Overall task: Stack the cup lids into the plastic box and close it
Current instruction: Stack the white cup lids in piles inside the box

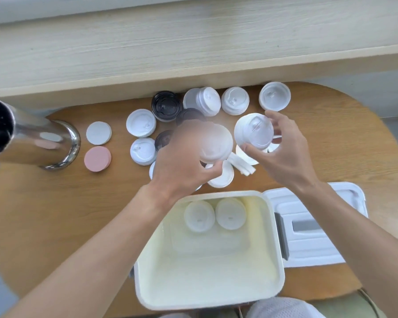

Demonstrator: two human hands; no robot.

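We held both hands above the middle of the round wooden worktop (55, 226). Our left hand (182, 166) was closed around a blurred white lid (213, 143), pinched between thumb and fingers, and our right hand (283, 154) gripped a small stack of white lids (254, 130) with the fingers curled about its rim. The open plastic box (271, 237) sat at the near edge of the worktop, with two white lids (199, 215) side by side against its far wall. Its white cover (313, 246) lay flat just beside it on the right. Loose white lids (141, 123) and black lids (167, 106) were scattered towards the far edge. Near the left edge stood a steel canister (41, 141), tilted in the wide view, with a grey disc (98, 133) and a pink disc (97, 159) just beside it.
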